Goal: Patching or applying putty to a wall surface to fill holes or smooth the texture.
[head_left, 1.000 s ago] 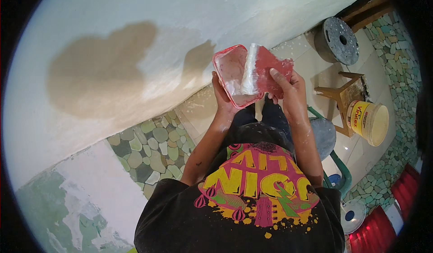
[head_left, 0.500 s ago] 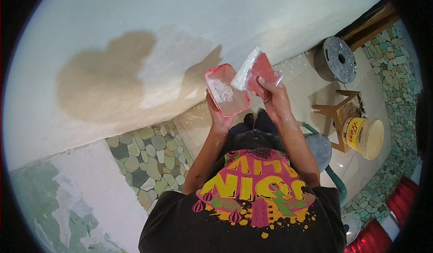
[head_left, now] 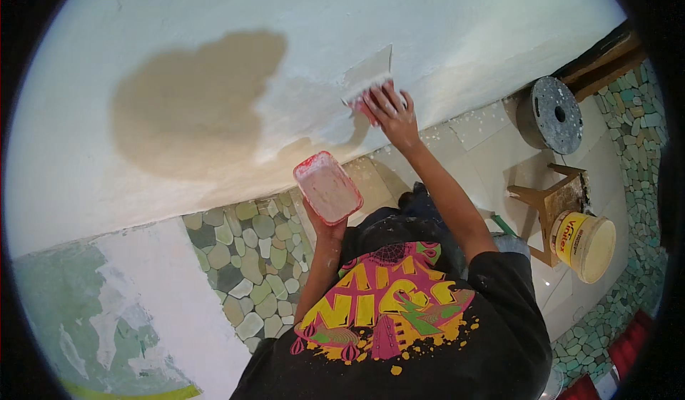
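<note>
My left hand (head_left: pixel 322 223) grips a red rectangular tub (head_left: pixel 330 189) from below, fingers round its near left side. Its inside is coated with whitish putty and its rim is smeared. My right hand (head_left: pixel 394 120) is closed on a red putty spreader (head_left: pixel 365 106), whose white-coated edge presses on the pale wall (head_left: pixel 399 7). Just beyond the spreader, a patch of fresh putty (head_left: pixel 372 70) ends in a raised ridge. My fingers hide part of the spreader.
To the right stand a brown stool (head_left: pixel 542 199), a yellow-labelled bucket (head_left: pixel 596 250) lying tilted beside it, and a grey drum-shaped object (head_left: pixel 560 118) with a central hole. Pebble-like tiles (head_left: pixel 250 257) and white-spattered floor tiles (head_left: pixel 464 132) run along the wall's foot.
My right hand has carried the spreader from over the tub up to the wall. The tub in my left hand has shifted left and nearer me, and the lump of putty in it is gone.
</note>
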Tool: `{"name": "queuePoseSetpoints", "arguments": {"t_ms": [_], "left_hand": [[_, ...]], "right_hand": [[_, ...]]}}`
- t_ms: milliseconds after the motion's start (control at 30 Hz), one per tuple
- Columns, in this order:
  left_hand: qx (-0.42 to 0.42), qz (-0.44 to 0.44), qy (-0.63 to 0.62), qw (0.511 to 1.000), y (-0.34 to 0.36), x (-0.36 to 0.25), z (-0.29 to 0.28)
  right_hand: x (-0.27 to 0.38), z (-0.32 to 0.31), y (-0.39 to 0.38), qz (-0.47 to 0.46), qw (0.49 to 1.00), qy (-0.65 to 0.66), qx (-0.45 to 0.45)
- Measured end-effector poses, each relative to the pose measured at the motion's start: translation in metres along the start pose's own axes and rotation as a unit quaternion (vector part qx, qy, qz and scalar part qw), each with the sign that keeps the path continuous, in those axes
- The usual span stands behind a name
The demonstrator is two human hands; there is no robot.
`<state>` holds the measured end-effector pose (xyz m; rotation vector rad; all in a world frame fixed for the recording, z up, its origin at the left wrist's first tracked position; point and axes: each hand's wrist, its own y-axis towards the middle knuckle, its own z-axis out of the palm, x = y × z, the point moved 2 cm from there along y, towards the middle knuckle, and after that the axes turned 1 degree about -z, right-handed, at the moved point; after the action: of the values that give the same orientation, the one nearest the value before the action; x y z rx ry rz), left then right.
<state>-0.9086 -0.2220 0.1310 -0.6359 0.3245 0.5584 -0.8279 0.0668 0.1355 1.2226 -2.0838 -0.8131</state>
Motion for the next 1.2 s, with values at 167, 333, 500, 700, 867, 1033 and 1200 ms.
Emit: {"name": "queuePoseSetpoints", "arguments": {"t_ms": [167, 333, 500, 700, 867, 1033, 1200], "left_hand": [[-0.057, 0.031, -0.022, 0.998, -0.011, -0.006, -0.001], [-0.036, 0.019, -0.026, 0.999, -0.018, -0.012, 0.012], [-0.026, -0.022, -0.017, 0.999, -0.011, -0.023, 0.009], [0.003, -0.077, 0.088, 0.993, 0.021, -0.060, -0.025], [0.043, -0.186, 0.076, 0.979, 0.047, -0.091, -0.031], [0.038, -0.251, 0.136, 0.958, 0.054, -0.112, -0.012], [0.054, -0.320, 0.141, 0.935, 0.061, -0.123, -0.012]], "right_hand": [[0.000, -0.038, -0.028, 0.120, 0.990, 0.068, 0.013], [-0.006, -0.060, 0.042, 0.221, 0.959, 0.126, -0.122], [0.042, -0.049, 0.051, 0.235, 0.955, 0.177, -0.028], [0.031, -0.073, 0.049, 0.315, 0.908, 0.257, -0.103], [0.044, -0.052, 0.085, 0.374, 0.859, 0.266, -0.227], [0.118, -0.039, 0.066, 0.329, 0.904, 0.256, -0.093], [0.094, -0.059, 0.062, 0.278, 0.923, 0.192, -0.186]]}}
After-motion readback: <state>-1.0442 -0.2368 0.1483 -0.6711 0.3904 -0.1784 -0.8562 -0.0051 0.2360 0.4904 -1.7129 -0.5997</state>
